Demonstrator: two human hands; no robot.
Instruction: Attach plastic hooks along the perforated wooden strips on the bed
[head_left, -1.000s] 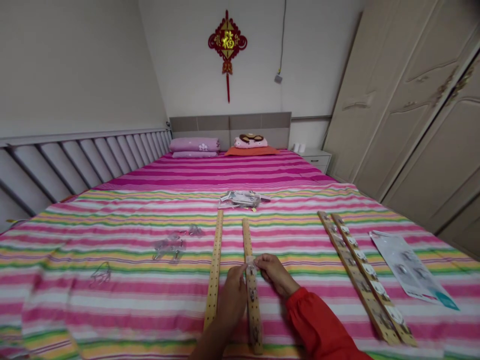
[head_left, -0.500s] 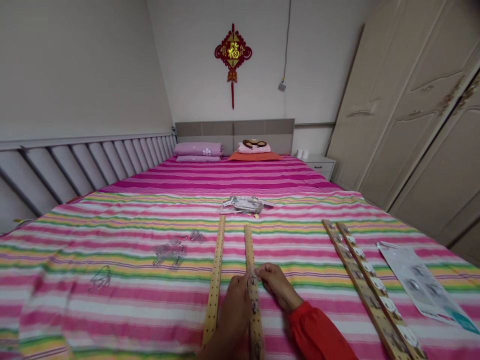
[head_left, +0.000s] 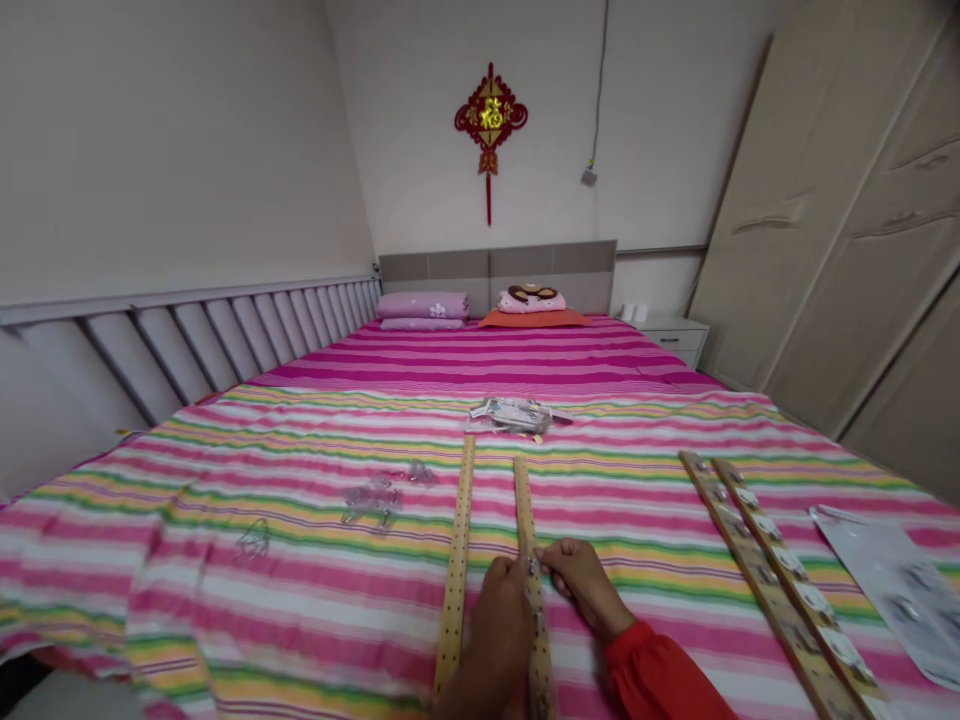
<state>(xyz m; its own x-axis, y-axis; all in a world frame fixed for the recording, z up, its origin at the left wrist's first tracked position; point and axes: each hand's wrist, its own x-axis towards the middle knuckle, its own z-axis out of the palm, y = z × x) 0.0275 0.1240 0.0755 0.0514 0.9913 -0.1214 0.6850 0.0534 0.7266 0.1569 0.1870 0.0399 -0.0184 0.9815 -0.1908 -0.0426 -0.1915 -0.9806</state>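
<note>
Two perforated wooden strips lie side by side on the striped bedspread, the left strip (head_left: pixel 457 560) and the right strip (head_left: pixel 529 560). My left hand (head_left: pixel 501 625) and my right hand (head_left: pixel 581 585) meet over the right strip, fingers pinched together on a small clear hook piece (head_left: pixel 532 567) pressed against the wood. My right arm wears a red sleeve (head_left: pixel 660 675). Small fittings sit along the strip's near end.
Two more wooden strips (head_left: pixel 780 580) fitted with several white hooks lie at the right, beside a printed plastic packet (head_left: pixel 896 585). Clear plastic wrappers (head_left: pixel 371 498) lie left of the strips and a heap of packets (head_left: pixel 514 414) beyond them. A wardrobe (head_left: pixel 840 230) stands at right.
The view has swung up and left, so everything sits lower and further right. Both hands have drawn close together on the right strip, pressing the small piece down.
</note>
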